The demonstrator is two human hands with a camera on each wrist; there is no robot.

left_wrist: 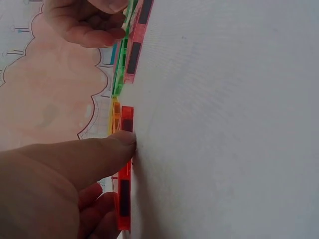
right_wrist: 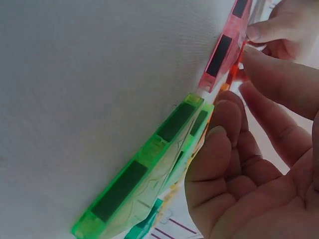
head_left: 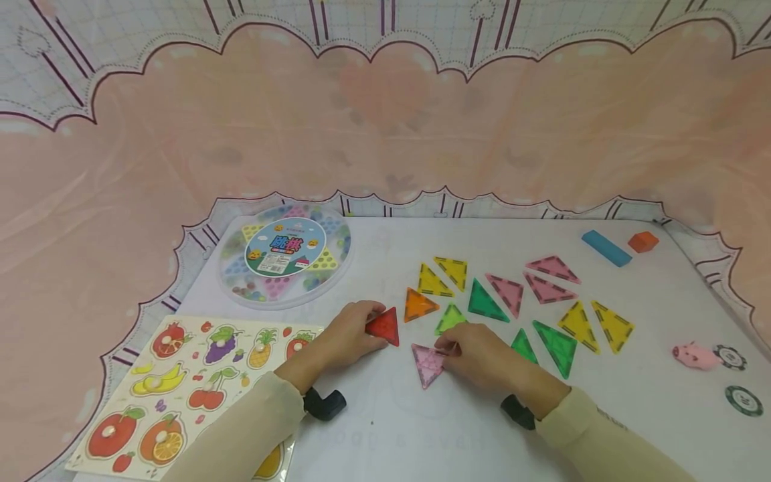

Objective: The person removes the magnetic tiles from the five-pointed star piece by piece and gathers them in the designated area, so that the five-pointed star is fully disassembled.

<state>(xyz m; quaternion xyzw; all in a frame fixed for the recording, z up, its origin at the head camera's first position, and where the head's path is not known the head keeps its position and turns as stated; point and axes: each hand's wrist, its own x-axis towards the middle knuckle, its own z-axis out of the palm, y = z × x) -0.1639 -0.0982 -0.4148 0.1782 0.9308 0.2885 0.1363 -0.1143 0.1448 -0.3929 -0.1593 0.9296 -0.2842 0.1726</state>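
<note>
My left hand (head_left: 352,335) pinches a red triangular magnetic tile (head_left: 385,326) by its edges, thumb on one side and fingers on the other. In the left wrist view, the thumb presses the red tile's (left_wrist: 124,174) near edge. Right of it, a pink triangular magnetic tile (head_left: 426,367) lies on the table. My right hand (head_left: 482,355) hovers at the pink tile's right corner, fingers loosely bent. In the right wrist view, its thumb and index finger stand apart near the pink tile (right_wrist: 219,62); contact is unclear. A light green tile (head_left: 450,317) and an orange tile (head_left: 419,305) lie just behind.
Several yellow (head_left: 579,327), pink (head_left: 553,268) and green (head_left: 557,345) triangle tiles spread to the right. A round game box (head_left: 343,268) and a fruit puzzle board (head_left: 199,355) lie left. Blocks (head_left: 606,248), a toy pig (head_left: 695,355) and chips (head_left: 743,401) lie far right.
</note>
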